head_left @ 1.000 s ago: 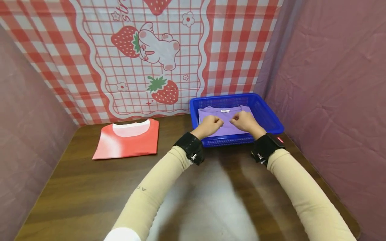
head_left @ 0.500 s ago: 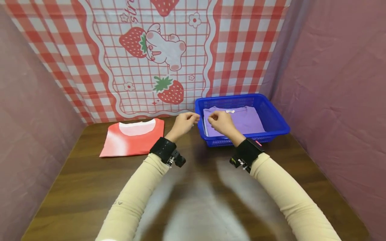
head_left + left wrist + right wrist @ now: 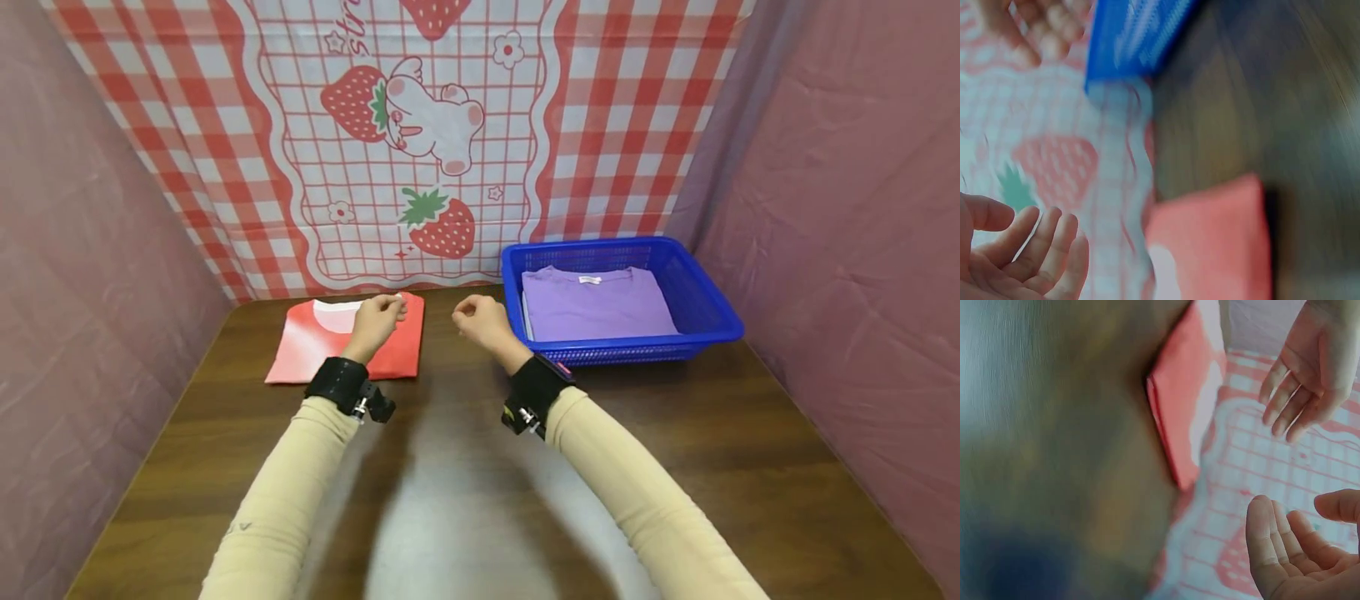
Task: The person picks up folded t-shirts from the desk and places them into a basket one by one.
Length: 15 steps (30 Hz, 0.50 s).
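Observation:
My left hand (image 3: 375, 327) hovers over the right part of a folded red and white shirt (image 3: 307, 342) on the table. In the left wrist view its fingers (image 3: 1054, 250) are relaxed and bear nothing. My right hand (image 3: 486, 323) is in the air between that shirt and the blue basket (image 3: 622, 343), its fingers (image 3: 1263, 537) loosely bent around nothing in the right wrist view. Inside the basket lies a folded purple shirt (image 3: 596, 307), its neckline and white label towards the back. Under its left edge shows a strip of pale cloth.
The brown wooden table (image 3: 450, 500) meets a red checked cloth (image 3: 600, 150) with strawberries at the back. Pink curtains (image 3: 840, 250) hang at both sides. The basket's raised rim stands near the back right of the table.
Both hands have moved left, away from over the purple shirt in the basket. The left hand is now above the red shirt. The view has shifted slightly left; the shirts stay put.

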Available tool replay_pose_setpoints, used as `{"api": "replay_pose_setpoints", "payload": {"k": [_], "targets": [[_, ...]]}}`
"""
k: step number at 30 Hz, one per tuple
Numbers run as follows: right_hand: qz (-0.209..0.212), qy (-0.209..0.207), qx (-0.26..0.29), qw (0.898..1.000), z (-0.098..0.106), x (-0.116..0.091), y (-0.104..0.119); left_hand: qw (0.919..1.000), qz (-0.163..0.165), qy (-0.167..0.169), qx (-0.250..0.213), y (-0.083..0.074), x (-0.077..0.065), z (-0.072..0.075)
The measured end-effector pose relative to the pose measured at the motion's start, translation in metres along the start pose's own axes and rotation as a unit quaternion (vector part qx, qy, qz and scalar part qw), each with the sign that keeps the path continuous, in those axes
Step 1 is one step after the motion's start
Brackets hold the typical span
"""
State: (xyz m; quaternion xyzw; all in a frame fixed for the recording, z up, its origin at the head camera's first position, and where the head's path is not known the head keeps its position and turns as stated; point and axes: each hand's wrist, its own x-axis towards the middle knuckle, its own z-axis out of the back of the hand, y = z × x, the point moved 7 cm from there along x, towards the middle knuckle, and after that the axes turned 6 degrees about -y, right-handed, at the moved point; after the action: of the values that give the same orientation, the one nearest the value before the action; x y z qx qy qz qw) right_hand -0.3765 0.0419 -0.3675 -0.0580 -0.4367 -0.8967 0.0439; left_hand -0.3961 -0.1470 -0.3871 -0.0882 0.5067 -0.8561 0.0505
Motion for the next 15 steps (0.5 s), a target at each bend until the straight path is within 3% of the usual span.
{"api": "replay_pose_setpoints", "payload": {"k": [3,6,10,12,15], "targets": [[-0.06,0.009,0.036,0.997,-0.026,-0.005,-0.013,0.9984,0.013,-0.031,0.045,0.025,0.004,0.023],[-0.148,0.011,0.087,0.985,-0.052,-0.013,-0.031,0.9938,0.033,-0.054,0.091,0.053,0.005,0.045],[-0.273,0.023,0.157,0.949,-0.087,-0.02,-0.052,0.9845,0.056,-0.084,0.143,0.086,0.001,0.075],[-0.304,0.017,0.184,0.935,-0.099,-0.024,-0.057,0.9791,0.064,-0.104,0.162,0.098,-0.003,0.088],[-0.328,0.012,0.25,0.911,-0.14,-0.007,-0.091,0.9716,0.082,-0.131,0.179,0.115,-0.009,0.105]]}}
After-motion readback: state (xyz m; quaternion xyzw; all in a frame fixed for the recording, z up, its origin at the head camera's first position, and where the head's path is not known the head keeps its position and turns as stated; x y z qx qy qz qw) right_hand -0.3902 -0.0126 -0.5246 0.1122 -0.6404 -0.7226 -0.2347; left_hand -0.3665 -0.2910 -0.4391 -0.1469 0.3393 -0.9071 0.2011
